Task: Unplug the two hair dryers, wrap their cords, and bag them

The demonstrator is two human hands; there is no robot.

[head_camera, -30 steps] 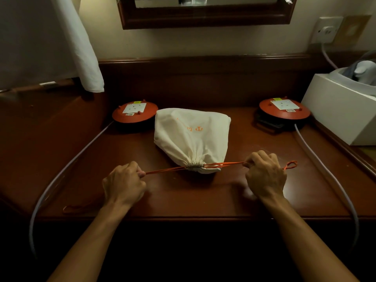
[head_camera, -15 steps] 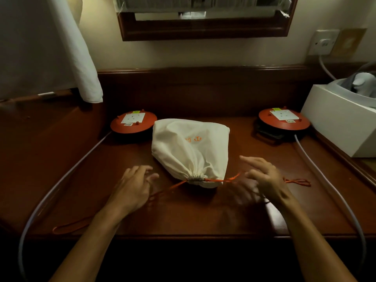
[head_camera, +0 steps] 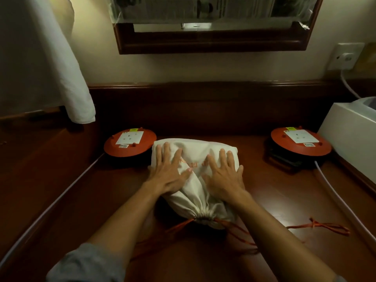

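Observation:
A cream drawstring bag (head_camera: 195, 192) lies on the dark wooden desk (head_camera: 81, 200), bulging and cinched tight at its near end. Its orange drawstring (head_camera: 317, 226) trails loose across the desk to the right and left of the neck. My left hand (head_camera: 166, 171) rests flat on the bag's left side, fingers straight and spread. My right hand (head_camera: 222, 176) lies flat on the right side in the same way. The hair dryers are not visible; whatever fills the bag is hidden by the cloth.
Two orange cable reels with sockets sit behind the bag, one at the left (head_camera: 130, 142) and one at the right (head_camera: 301, 141), each with a pale cable running toward me. A white box (head_camera: 350, 129) stands at the right. A white cloth (head_camera: 61, 78) hangs at the left. A mirror frame (head_camera: 211, 41) is above.
Both hands let go of the orange drawstring, which now lies slack, and moved forward onto the top of the bag. The camera has come closer.

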